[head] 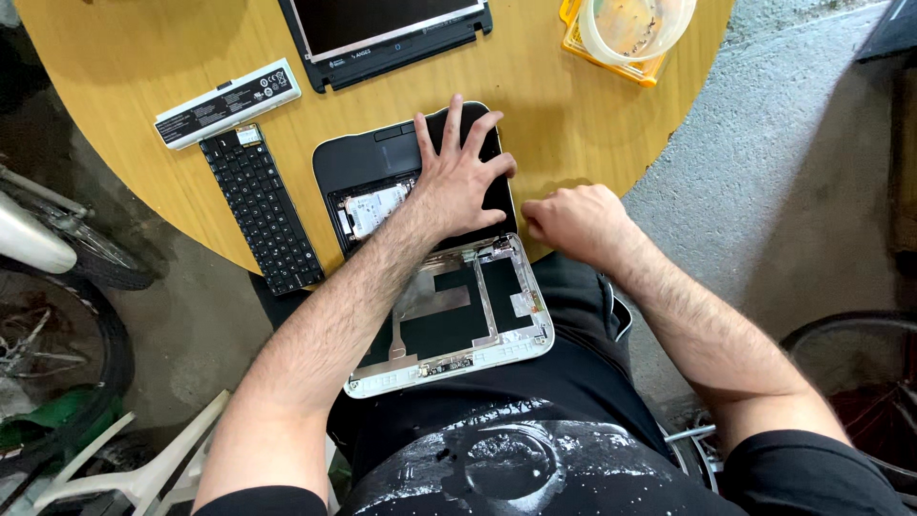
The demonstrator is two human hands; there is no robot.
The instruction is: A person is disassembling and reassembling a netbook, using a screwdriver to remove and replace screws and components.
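Nearest, the white lid shell [449,330] is hanging off the surface [124,57] edge over the lap; it could be slipping down if the base [368,162] lifts. Left hand [458,177] is pressing flat, fingers spread wide, on the base. Right hand [573,222] is curling narrow just right of the base; grip unclear. Beyond the base: screen panel [387,33].

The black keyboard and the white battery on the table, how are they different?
The keyboard is black; the battery is white with a dark label. The keyboard is wider, flat and covered in small keys; the battery is a narrow bar with none. The keyboard's near end hangs over the edge of the round wooden table; the battery lies fully on it. Both are loose laptop parts, lying untouched beside each other.
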